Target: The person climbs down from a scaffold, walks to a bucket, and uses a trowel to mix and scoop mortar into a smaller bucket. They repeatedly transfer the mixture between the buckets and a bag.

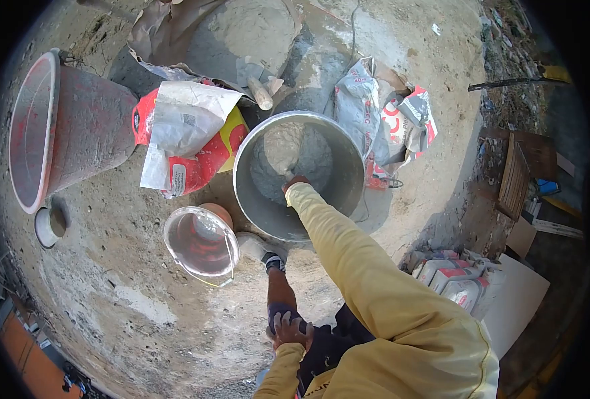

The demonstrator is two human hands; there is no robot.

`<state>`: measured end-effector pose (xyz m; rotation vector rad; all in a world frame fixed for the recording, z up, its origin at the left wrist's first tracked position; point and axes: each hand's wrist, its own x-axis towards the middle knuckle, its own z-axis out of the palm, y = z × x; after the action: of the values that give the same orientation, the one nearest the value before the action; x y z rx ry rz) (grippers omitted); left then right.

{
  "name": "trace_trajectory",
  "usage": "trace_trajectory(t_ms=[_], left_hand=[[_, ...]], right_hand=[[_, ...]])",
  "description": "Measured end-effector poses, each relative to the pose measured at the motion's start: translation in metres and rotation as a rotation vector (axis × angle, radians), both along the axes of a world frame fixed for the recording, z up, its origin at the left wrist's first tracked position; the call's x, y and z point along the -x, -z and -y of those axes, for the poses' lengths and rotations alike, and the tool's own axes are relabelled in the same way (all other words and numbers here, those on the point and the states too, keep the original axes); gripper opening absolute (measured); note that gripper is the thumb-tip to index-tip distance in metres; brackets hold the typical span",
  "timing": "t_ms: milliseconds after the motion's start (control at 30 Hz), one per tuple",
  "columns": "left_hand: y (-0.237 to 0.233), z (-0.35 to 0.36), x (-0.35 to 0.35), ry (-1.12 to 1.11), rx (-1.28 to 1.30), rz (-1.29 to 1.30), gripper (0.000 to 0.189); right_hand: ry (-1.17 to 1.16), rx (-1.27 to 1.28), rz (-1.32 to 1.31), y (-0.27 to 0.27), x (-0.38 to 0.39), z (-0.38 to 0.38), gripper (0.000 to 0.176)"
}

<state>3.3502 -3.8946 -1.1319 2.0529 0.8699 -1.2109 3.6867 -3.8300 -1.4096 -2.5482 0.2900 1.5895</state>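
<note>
My right hand (296, 181) reaches down inside a large grey tub (240, 174). Its fingers are closed round the handle of a tool, whose powder-coated blade (283, 147) lies against the grey powder (316, 154) in the tub. My left hand (289, 332) rests on my left thigh near the knee, its fingers spread and dusty, holding nothing. Left of my foot, a smaller bucket (168, 234) with a wire handle stands tilted beside the tub.
A large bucket (95, 123) lies on its side at the left, near a red and yellow bag (198, 149). Behind are an open powder sack (175, 30) and a wooden handle (260, 94). Crumpled bags (358, 100) lie right; stacked sacks (460, 291) stand lower right.
</note>
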Motion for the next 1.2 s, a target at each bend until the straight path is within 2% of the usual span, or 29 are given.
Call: trace_trajectory(t_ms=[33, 100, 200, 267, 333, 367, 400, 433, 467, 533, 600, 667, 733, 833, 933, 1000, 1033, 1067, 1133, 1167, 1200], left_hand=[[0.001, 0.0, 0.001, 0.014, -0.009, 0.013, 0.044], [0.001, -0.004, -0.001, 0.02, -0.019, 0.034, 0.044], [-0.003, -0.011, -0.008, -0.004, 0.022, -0.004, 0.046], [-0.004, -0.013, -0.013, 0.01, 0.031, -0.064, 0.048], [-0.002, -0.012, -0.011, 0.002, 0.046, -0.06, 0.05], [-0.002, -0.011, -0.01, 0.005, 0.038, -0.069, 0.05], [-0.002, -0.012, -0.013, 0.007, 0.028, -0.077, 0.051], [-0.004, -0.013, -0.015, -0.002, 0.034, -0.074, 0.052], [-0.005, -0.015, -0.016, -0.014, 0.042, -0.062, 0.052], [-0.007, -0.02, -0.021, -0.01, 0.085, -0.133, 0.057], [-0.005, -0.019, -0.018, -0.026, 0.097, -0.118, 0.056], [0.004, -0.012, -0.007, -0.094, 0.07, -0.048, 0.056], [-0.006, -0.02, -0.015, -0.077, 0.065, -0.047, 0.056], [-0.009, -0.023, -0.013, -0.15, 0.073, -0.036, 0.055], [-0.006, -0.023, -0.005, -0.189, 0.083, -0.057, 0.056], [-0.005, -0.024, 0.001, -0.181, 0.07, 0.005, 0.055], [-0.004, -0.024, 0.005, -0.2, 0.066, 0.023, 0.053], [-0.003, -0.023, 0.009, -0.215, 0.065, 0.048, 0.052], [-0.002, -0.024, 0.013, -0.241, 0.044, 0.045, 0.049], [-0.002, -0.025, 0.014, -0.238, 0.043, 0.056, 0.048], [-0.002, -0.024, 0.016, -0.232, 0.043, 0.069, 0.047]], right_hand=[[-0.002, 0.007, 0.002, 0.001, 0.003, 0.005, 0.048], [-0.057, -0.037, 0.174, -0.007, 0.01, 0.009, 0.045], [-0.029, -0.008, 0.152, -0.033, 0.007, 0.019, 0.047], [-0.098, 0.002, 0.172, -0.028, 0.01, 0.031, 0.044], [0.066, -0.043, 0.229, -0.001, 0.021, 0.05, 0.039], [0.035, -0.067, 0.292, 0.046, 0.031, 0.07, 0.039], [0.023, -0.062, 0.307, 0.038, 0.028, 0.072, 0.039], [0.419, -0.163, 0.217, 0.03, 0.025, 0.075, 0.036], [0.357, -0.159, 0.219, 0.02, 0.024, 0.083, 0.035], [0.068, -0.119, 0.244, -0.071, 0.01, 0.074, 0.034], [-0.057, -0.114, 0.259, -0.131, 0.005, 0.069, 0.035], [-0.151, -0.114, 0.276, -0.174, 0.009, 0.064, 0.038], [-0.226, -0.107, 0.29, -0.21, 0.016, 0.057, 0.043], [-0.346, -0.124, 0.341, -0.246, 0.038, 0.054, 0.048], [-0.466, -0.227, 0.401, -0.26, 0.076, 0.059, 0.048], [-0.632, -0.384, 0.477, -0.254, 0.105, 0.057, 0.049], [-0.578, -0.339, 0.18, -0.274, 0.107, 0.032, 0.054], [-0.592, -0.362, 0.148, -0.273, 0.116, 0.015, 0.054], [-0.572, -0.47, -0.116, -0.265, 0.137, -0.014, 0.061], [-0.497, -0.451, -0.09, -0.251, 0.154, -0.027, 0.062], [-0.575, -0.5, -0.067, -0.223, 0.17, -0.035, 0.068]])
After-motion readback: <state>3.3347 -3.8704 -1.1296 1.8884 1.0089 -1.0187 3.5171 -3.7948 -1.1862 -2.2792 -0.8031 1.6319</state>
